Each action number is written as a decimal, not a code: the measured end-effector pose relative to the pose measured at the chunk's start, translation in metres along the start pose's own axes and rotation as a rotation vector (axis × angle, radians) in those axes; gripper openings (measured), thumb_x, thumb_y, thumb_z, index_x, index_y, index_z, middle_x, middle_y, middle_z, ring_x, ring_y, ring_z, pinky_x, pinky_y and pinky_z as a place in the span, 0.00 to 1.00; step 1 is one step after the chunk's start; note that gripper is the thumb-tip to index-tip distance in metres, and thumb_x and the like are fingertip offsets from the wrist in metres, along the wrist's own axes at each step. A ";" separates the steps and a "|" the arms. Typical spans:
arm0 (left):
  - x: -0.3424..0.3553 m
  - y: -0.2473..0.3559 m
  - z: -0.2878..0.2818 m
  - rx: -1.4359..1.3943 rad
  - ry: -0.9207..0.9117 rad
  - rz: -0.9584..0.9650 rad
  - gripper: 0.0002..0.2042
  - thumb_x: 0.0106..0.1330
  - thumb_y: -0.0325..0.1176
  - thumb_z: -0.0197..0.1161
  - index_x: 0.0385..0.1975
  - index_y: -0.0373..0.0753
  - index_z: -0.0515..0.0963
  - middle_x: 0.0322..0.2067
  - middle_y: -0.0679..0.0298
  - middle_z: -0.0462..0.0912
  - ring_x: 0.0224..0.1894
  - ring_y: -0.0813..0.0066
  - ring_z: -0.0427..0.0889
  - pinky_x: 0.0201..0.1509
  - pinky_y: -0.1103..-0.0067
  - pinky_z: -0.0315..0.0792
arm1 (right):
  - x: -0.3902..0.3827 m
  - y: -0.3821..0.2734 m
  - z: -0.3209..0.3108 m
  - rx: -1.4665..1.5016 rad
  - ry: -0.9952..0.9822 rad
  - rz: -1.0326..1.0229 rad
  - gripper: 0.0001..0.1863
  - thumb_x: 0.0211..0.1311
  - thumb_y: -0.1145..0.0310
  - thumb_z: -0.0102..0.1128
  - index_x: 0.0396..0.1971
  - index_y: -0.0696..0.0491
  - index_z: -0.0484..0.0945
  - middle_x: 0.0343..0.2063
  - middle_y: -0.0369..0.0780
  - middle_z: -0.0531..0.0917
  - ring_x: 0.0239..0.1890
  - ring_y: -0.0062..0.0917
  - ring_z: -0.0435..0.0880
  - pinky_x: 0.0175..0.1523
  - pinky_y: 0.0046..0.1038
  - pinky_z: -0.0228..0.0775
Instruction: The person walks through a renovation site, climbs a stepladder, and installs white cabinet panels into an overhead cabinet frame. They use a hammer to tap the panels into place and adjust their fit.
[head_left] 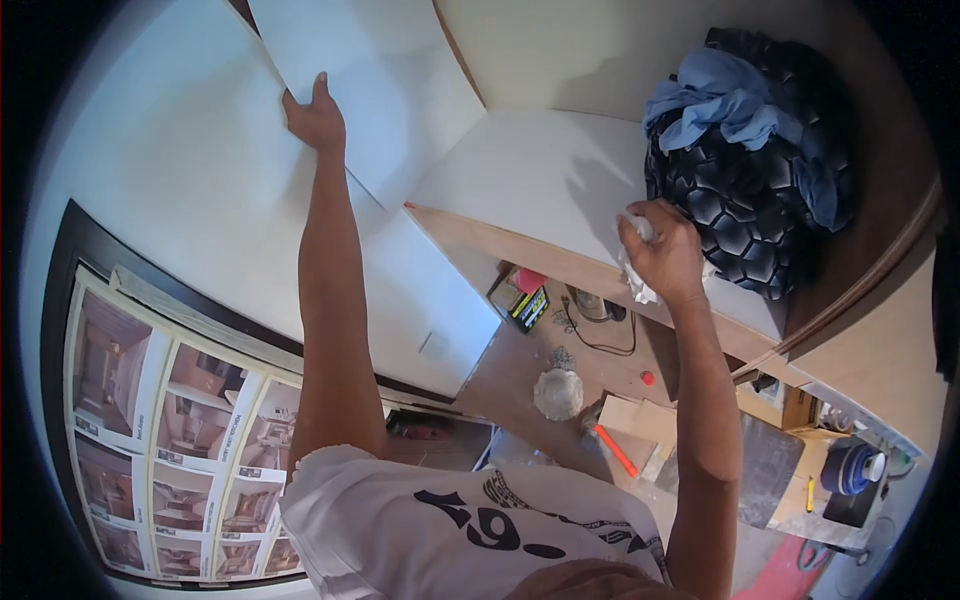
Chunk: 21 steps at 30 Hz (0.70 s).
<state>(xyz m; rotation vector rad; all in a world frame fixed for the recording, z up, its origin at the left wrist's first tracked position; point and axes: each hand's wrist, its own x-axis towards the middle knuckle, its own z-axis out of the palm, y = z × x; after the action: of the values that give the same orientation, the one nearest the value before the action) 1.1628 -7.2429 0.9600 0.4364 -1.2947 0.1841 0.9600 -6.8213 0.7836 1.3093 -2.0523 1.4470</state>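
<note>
The left hand (316,118) rests at the edge of a smooth white panel (200,150), probably for balance; whether it grips, I cannot tell. The right hand (664,248) has its fingers clenched around a crumpled white wad (638,285) at the flat shelf (530,160)'s wood-faced edge, beside a soft hexagon-patterned bundle (728,210) topped with rumpled blue cloth (715,95)

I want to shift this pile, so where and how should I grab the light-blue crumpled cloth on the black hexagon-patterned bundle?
Probably by the bunched left folds of the light-blue cloth, coming from the left: they lie thick and crumpled there, facing the white shelf board, while the other end hangs down the right of the bundle.
</note>
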 end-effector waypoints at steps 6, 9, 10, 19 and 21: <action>0.004 -0.005 -0.008 0.032 -0.003 -0.115 0.21 0.56 0.34 0.71 0.42 0.25 0.74 0.35 0.49 0.82 0.36 0.56 0.81 0.43 0.68 0.74 | -0.002 -0.002 -0.001 0.020 -0.014 0.012 0.12 0.53 0.60 0.65 0.31 0.53 0.82 0.30 0.45 0.83 0.33 0.43 0.83 0.39 0.38 0.75; 0.005 0.000 -0.005 0.014 -0.036 -0.194 0.21 0.55 0.35 0.71 0.41 0.25 0.74 0.38 0.47 0.82 0.39 0.50 0.81 0.44 0.65 0.73 | -0.001 -0.001 -0.003 0.017 -0.027 0.037 0.12 0.53 0.60 0.65 0.32 0.53 0.82 0.31 0.45 0.83 0.33 0.44 0.83 0.39 0.39 0.75; 0.005 0.001 -0.004 0.011 -0.035 -0.196 0.21 0.55 0.35 0.71 0.41 0.25 0.74 0.38 0.47 0.81 0.39 0.50 0.81 0.44 0.66 0.73 | -0.001 -0.001 -0.003 0.014 -0.033 0.045 0.12 0.53 0.60 0.65 0.32 0.53 0.82 0.31 0.45 0.83 0.33 0.44 0.83 0.39 0.39 0.75; 0.013 -0.005 -0.006 -0.029 0.036 -0.080 0.18 0.56 0.34 0.71 0.35 0.25 0.74 0.32 0.49 0.81 0.33 0.59 0.78 0.39 0.68 0.73 | -0.001 -0.005 -0.001 0.027 0.000 0.017 0.12 0.54 0.61 0.64 0.32 0.54 0.82 0.30 0.45 0.83 0.33 0.43 0.83 0.39 0.38 0.75; 0.010 -0.001 -0.009 -0.044 0.026 -0.093 0.18 0.56 0.34 0.71 0.34 0.25 0.74 0.31 0.50 0.80 0.31 0.60 0.78 0.39 0.69 0.72 | -0.001 -0.006 -0.001 0.042 -0.017 0.023 0.13 0.53 0.60 0.64 0.32 0.54 0.82 0.31 0.45 0.83 0.33 0.43 0.83 0.39 0.38 0.75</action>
<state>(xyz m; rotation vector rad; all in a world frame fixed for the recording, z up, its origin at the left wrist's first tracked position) 1.1738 -7.2413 0.9674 0.4545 -1.2476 0.0829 0.9651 -6.8202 0.7868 1.3222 -2.0648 1.5014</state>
